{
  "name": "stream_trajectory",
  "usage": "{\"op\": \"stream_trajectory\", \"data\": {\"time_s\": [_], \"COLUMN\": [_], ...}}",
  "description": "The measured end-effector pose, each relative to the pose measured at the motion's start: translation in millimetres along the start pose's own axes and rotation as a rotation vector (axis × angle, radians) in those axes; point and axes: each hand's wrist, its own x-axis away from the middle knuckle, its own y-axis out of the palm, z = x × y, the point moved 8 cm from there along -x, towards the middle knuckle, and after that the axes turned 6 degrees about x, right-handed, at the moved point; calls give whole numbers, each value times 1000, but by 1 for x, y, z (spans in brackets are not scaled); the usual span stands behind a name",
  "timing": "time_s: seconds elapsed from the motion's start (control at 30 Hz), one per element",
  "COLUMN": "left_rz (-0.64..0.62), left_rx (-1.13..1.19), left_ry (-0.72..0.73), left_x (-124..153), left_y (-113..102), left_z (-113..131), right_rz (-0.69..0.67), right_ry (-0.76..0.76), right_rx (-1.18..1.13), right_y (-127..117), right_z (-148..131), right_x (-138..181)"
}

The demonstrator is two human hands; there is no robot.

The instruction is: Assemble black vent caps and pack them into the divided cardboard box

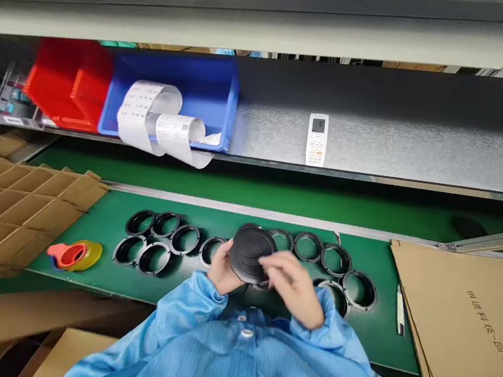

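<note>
My left hand [222, 272] grips the edge of a round black plastic disc-shaped part [249, 251], held tilted above the green work surface [91, 261]. My right hand [292, 289] is blurred, with its fingers against the part's right side. Several black plastic rings [154, 259] lie flat on the green surface to the left of my hands. More of these rings [336, 260] lie to the right, and my hands and the part hide those just behind them.
A cardboard divider [19, 218] lies at the left, near an orange-and-yellow tape dispenser [74, 255]. A brown carton sheet [458, 318] and a white pen [400, 311] are at the right. On the shelf above sit red and blue bins [177, 79], a label roll [160, 119], and a white remote control [316, 139].
</note>
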Motion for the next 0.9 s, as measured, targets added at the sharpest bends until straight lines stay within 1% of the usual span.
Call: {"op": "stream_trajectory", "data": {"time_s": [0.03,0.07,0.1,0.13,0.2,0.3,0.4,0.6,0.77,0.9], "left_rz": [-53,-104,-142,-166,-168,-135,-105,-48,72,99], "left_rx": [50,91,123,145,164,151,133,119,75,74], "left_ry": [-18,-58,-100,-136,-171,-175,-159,-160,-170,-154], "left_x": [8,16,23,30,38,44,45,48,49,46], "left_y": [6,13,20,26,31,28,22,28,22,22], "left_z": [-1,-5,-9,-12,-16,-19,-22,-26,-28,-29], "right_rz": [131,207,228,215,162,103,73,53,53,56], "right_ry": [-82,-143,-184,-211,-247,-286,-289,-292,-276,-263], "right_rx": [199,357,468,539,613,646,632,637,622,595], "right_y": [-12,-17,-17,-12,-1,14,20,23,21,20], "right_z": [-10,-17,-21,-22,-20,-18,-18,-23,-21,-18], "right_x": [-2,-3,-5,-7,-8,-7,-5,-1,1,1]}}
